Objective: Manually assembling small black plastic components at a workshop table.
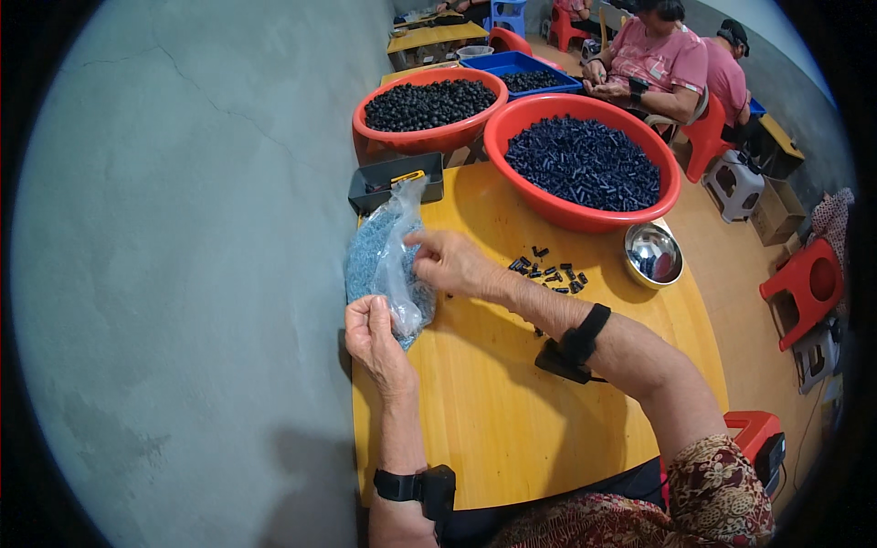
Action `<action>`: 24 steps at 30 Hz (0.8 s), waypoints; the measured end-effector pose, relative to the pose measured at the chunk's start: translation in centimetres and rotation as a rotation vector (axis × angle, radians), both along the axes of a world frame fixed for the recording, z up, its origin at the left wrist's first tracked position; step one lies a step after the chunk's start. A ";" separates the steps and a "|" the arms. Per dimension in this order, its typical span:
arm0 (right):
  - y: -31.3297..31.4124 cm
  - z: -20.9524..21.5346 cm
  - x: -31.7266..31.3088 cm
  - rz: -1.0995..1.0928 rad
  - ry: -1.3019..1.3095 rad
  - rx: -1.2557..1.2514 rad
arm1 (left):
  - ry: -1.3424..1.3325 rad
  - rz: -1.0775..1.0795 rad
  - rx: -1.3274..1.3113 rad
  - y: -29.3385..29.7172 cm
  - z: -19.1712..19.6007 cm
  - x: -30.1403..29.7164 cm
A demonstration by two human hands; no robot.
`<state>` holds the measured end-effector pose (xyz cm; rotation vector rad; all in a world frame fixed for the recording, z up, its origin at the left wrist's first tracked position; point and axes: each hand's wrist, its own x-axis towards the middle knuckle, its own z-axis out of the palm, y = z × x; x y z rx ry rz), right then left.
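Observation:
A clear plastic bag [367, 258] full of small pale-blue pieces lies against the wall at the table's left edge. My left hand [376, 352] pinches the near end of its loose film between thumb and fingers. Over the right side of the bag, my right hand [452, 263] has its fingers curled on the crumpled film; the fingertips are partly hidden. To the right of that hand, several short dark cylindrical parts [551, 274] are scattered on the yellow table [493, 411]. A steel bowl [654, 256] with a few dark parts inside stands beyond them.
A red basin [585, 217] heaped with dark parts sits at the table's far end. Behind are another red basin [429, 139] of black pieces and a blue tray [516, 64]. A grey box [427, 178] holds a yellow cutter [407, 178]. Two people in pink sit beyond; stools stand right.

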<state>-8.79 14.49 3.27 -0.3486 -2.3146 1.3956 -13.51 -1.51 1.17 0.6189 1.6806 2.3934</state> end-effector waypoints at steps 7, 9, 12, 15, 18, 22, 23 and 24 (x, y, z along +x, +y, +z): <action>1.4 3.0 -2.2 -0.194 0.046 -0.692 | 0.064 0.025 -0.101 -0.1 0.3 0.4; 1.9 2.4 -3.7 -0.091 0.028 -0.492 | 0.055 0.013 -0.083 0.0 0.2 0.4; 2.1 3.5 -5.2 -0.171 0.093 -0.310 | 0.042 0.013 -0.085 -0.1 0.0 0.1; 1.8 5.9 -5.4 -0.174 0.163 -0.299 | 0.062 0.040 -0.092 0.0 -0.1 0.1; 1.4 6.8 -5.7 -0.156 0.113 -0.238 | 0.355 0.164 -0.184 -0.1 0.7 0.6; -0.2 5.3 -5.7 -0.177 0.203 0.146 | 0.688 0.302 -0.357 0.4 1.5 1.9; -0.4 4.0 -5.2 -0.200 0.313 0.429 | 0.688 0.290 -0.346 0.9 1.2 1.8; -1.9 3.0 -5.0 -0.156 0.318 0.437 | 0.434 0.250 -0.232 0.4 0.8 1.1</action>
